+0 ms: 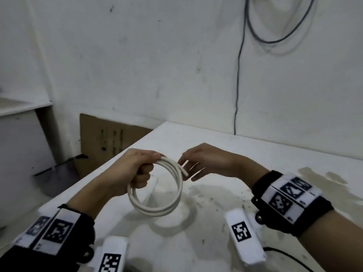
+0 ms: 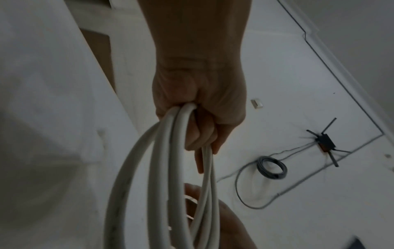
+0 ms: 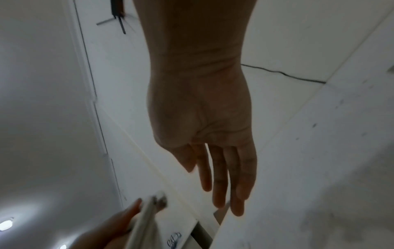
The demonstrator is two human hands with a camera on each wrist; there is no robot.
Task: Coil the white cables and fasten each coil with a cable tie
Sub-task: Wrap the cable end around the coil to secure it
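Note:
A white cable coil point(image 1: 157, 190) of about three loops hangs above the table, gripped at its upper left by my left hand point(image 1: 140, 169). In the left wrist view the curled left hand point(image 2: 200, 121) closes round the loops of the coil point(image 2: 162, 176). The cable's cut end point(image 1: 184, 173) sticks out at the coil's upper right. My right hand point(image 1: 198, 163) hovers just right of that end with straight, spread fingers, holding nothing. The right wrist view shows the right hand point(image 3: 215, 168) flat and open, with the cable end point(image 3: 157, 200) blurred below it. No cable tie is visible.
The white table point(image 1: 225, 146) is stained and scuffed near its right side. A cardboard sheet point(image 1: 106, 138) leans against the wall to the left of the table. A grey cable point(image 1: 238, 75) hangs down the wall behind. A black wire point(image 1: 284, 254) lies at the table's front edge.

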